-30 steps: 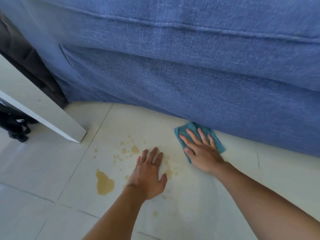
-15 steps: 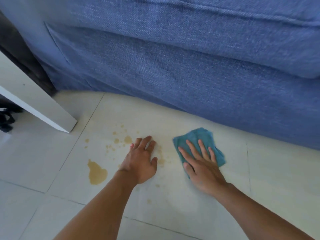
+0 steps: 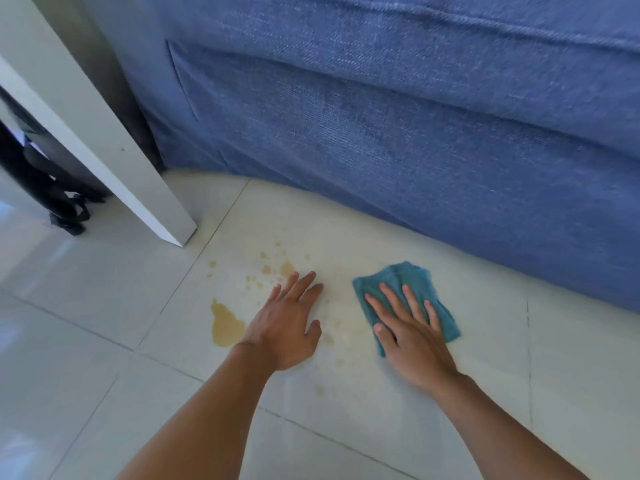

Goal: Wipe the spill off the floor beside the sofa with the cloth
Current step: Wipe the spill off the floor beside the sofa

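A tan spill [image 3: 225,323] lies on the pale floor tiles [image 3: 346,403], with small drops scattered towards the sofa and under my left hand. My left hand [image 3: 289,323] rests flat on the floor, fingers apart, holding nothing, just right of the big puddle. A folded teal cloth [image 3: 398,277] lies on the floor to the right of the spill. My right hand [image 3: 412,332] presses flat on the cloth with fingers spread, covering its near half.
The blue sofa [image 3: 398,133] fills the back and right. A white table leg or panel [image 3: 104,150] slants down to the floor at the left. Dark objects [image 3: 55,199] stand behind it.
My right hand has slid the cloth away from the sofa towards me. My left hand stays planted by the spill. The view has shifted.
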